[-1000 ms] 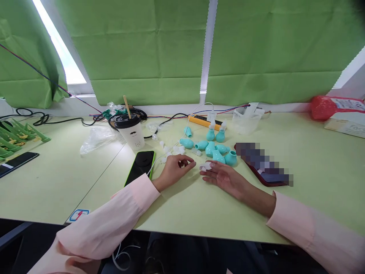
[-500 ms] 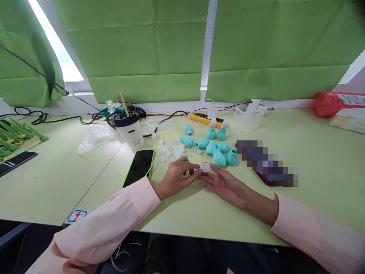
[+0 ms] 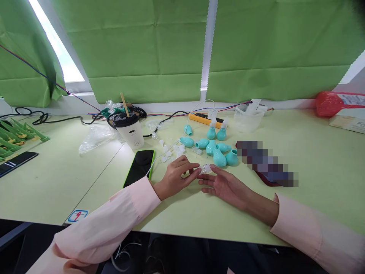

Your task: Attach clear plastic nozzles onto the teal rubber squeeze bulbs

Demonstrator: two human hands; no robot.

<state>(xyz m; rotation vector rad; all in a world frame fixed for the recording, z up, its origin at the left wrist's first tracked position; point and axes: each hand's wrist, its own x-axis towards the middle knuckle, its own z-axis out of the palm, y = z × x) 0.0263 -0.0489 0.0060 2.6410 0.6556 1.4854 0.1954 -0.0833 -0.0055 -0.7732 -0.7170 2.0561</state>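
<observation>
Between the fingertips of both hands is a small translucent white piece [image 3: 205,168]. My left hand [image 3: 178,177] pinches its left end with thumb and fingers. My right hand [image 3: 225,186] holds the right side with its thumb and index finger, the other fingers stretched out to the left. Just beyond the hands lie several turquoise bulb-shaped pieces [image 3: 219,157], two of them standing with clear tops [image 3: 211,131]. Several small whitish translucent bits [image 3: 168,154] are scattered on the green table [image 3: 176,213], beside a clear piece [image 3: 197,150].
A phone with a green edge [image 3: 139,167] lies by my left forearm, a white cable crossing it. Behind stand a lidded cup with a straw [image 3: 131,131], an orange power strip [image 3: 203,119] and a clear tub [image 3: 249,118]. A blurred dark item [image 3: 265,163] lies right.
The outstretched fingers of my right hand have shifted slightly and spread a little. The translucent piece has turned or moved slightly between the fingertips.
</observation>
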